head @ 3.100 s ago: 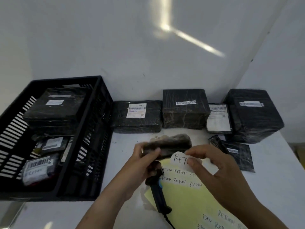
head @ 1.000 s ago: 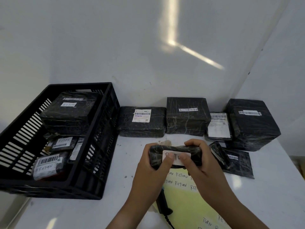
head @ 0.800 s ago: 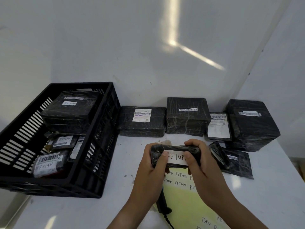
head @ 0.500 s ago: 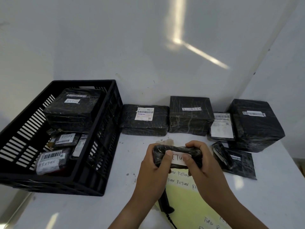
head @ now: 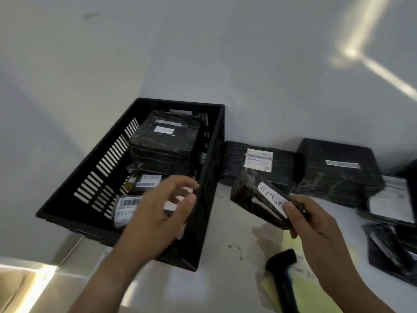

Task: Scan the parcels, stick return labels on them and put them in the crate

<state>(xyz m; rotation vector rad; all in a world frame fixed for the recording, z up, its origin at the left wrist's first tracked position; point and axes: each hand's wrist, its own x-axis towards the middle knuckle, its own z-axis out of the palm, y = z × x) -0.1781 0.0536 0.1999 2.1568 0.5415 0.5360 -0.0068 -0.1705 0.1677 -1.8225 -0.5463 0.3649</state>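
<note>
My right hand [head: 313, 224] grips a small black-wrapped parcel [head: 250, 197] by its near end; a white handwritten RETURN label [head: 273, 199] is stuck on it. The parcel is tilted and held above the table, just right of the black slatted crate [head: 209, 154]. My left hand [head: 162, 213] hovers over the crate's near right part with loosely curled fingers, holding nothing. Several labelled black parcels lie in the crate, a big one [head: 164, 141] at the back. The black barcode scanner [head: 284, 276] lies on the yellow label sheet [head: 316, 292] near the front.
Along the wall stand more black parcels: a flat one [head: 259, 163] with a white shipping label and a boxy one [head: 338, 170]. Flat parcels [head: 392, 204] and dark mailers [head: 392, 251] lie at the right edge. The white table [head: 225, 279] has stains in the middle.
My left hand has let go of the small parcel and moved left over the crate. My right hand now holds the parcel alone, tilted. The view has swung left.
</note>
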